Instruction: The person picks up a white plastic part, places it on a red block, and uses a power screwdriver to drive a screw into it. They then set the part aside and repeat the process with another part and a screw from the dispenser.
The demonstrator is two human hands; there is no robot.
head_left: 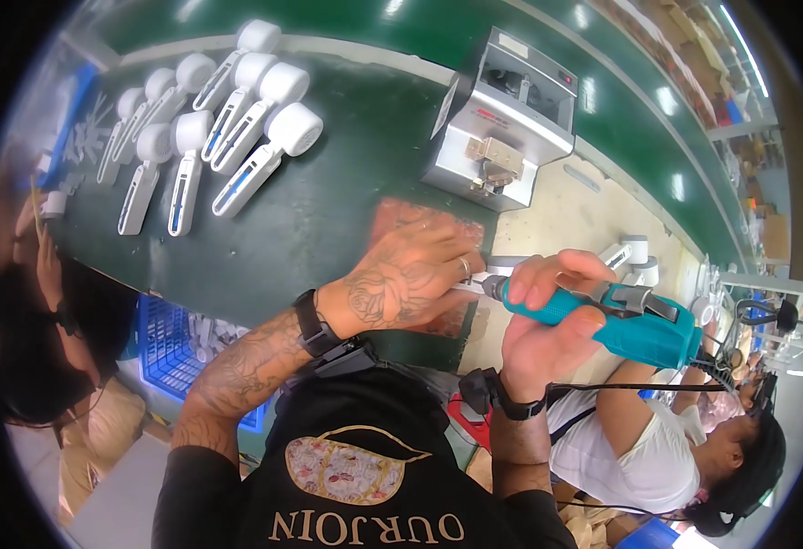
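My right hand (pixel 548 311) is wrapped round a teal electric screwdriver (pixel 644 334) with a metal hanger on its side. Its dark nose points left, right at the fingertips of my left hand (pixel 411 274). Those fingers are closed on a small white part (pixel 471 284), mostly covered by the hand; whether the bit touches it I cannot tell. Beneath the left hand lies a reddish-brown mat (pixel 400 216). Several white devices shaped like hand showers, with round heads and long slotted handles (pixel 248 183), lie at the far left of the green bench (pixel 347 119).
A grey machine (pixel 502 119) with a metal clamp stands beyond my hands. More white round-headed pieces (pixel 635 249) lie at the right. A blue basket (pixel 165 352) of parts sits below the bench's near edge. People are close by on the left and right; a black cable (pixel 621 388) trails rightward.
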